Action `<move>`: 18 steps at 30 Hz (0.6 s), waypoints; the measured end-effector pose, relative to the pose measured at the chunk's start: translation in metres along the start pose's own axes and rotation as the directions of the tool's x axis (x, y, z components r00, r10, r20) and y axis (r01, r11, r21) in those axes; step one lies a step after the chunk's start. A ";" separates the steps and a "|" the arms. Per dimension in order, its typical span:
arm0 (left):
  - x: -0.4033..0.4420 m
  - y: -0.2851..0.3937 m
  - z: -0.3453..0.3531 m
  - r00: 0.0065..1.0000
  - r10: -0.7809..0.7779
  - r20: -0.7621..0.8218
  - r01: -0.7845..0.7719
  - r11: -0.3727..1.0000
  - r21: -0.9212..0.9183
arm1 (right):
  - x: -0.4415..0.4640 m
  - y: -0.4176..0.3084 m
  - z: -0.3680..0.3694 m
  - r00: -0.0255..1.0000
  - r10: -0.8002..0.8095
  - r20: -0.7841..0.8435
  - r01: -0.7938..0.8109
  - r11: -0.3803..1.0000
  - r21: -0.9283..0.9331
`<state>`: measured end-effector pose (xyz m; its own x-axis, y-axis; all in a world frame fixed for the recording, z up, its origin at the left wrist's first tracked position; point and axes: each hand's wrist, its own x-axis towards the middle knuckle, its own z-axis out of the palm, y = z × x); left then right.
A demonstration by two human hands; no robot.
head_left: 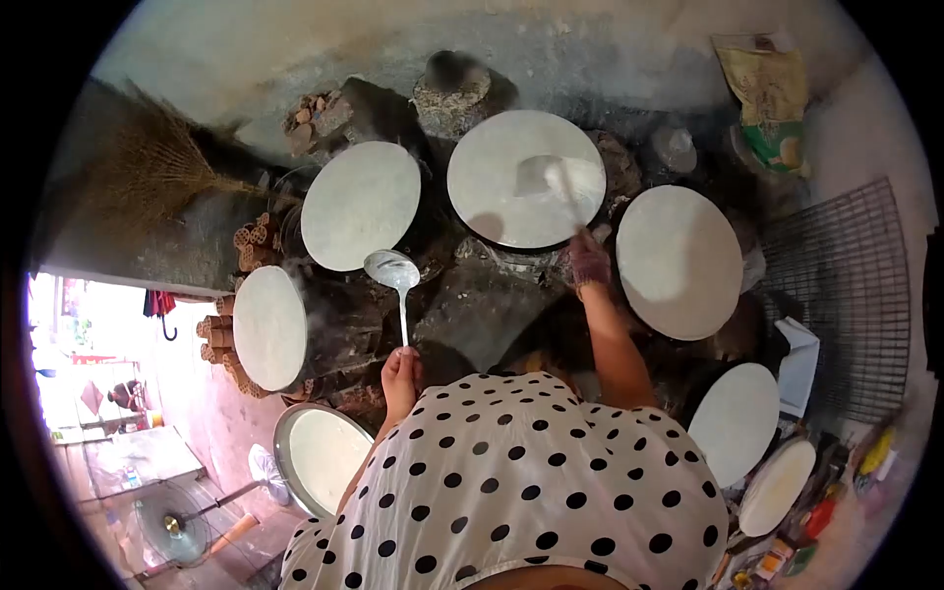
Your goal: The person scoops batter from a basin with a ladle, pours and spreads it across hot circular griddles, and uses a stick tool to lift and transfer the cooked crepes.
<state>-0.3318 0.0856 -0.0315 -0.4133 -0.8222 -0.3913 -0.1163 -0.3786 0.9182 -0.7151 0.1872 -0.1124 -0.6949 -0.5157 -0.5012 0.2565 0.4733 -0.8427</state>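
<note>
A metal ladle [392,270] stands up from my left hand [401,374], whose fingers are wrapped round its handle. White residue coats the bowl of this ladle. My right hand [590,261], in a dark knitted glove, grips the handle of a flat spreading tool [562,182], blurred by motion. Its flat head is over the white-coated round griddle [501,202] at the centre back; contact with the surface I cannot tell. Close by are a second white-topped griddle [362,206] to the left and a third [678,263] to the right of my gloved hand.
At my left stands a wide metal basin [320,457] of white liquid, near another round griddle [270,327]. More white rounds [736,423] lie at the right, beside a wire rack [841,295]. A broom [177,167] leans at the back left; a fan [172,524] is lower left.
</note>
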 end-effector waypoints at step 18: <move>-0.015 0.001 0.016 0.999 0.018 -0.030 -0.019 0.999 -0.026 | 0.089 0.047 -0.021 0.857 -0.509 -0.076 0.345 0.678 -0.649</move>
<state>-0.3406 0.1042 -0.0237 -0.3878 -0.8415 -0.3762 -0.0847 -0.3739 0.9236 -0.7789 0.1785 -0.1926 -0.7773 -0.6290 0.0146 -0.5020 0.6061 -0.6169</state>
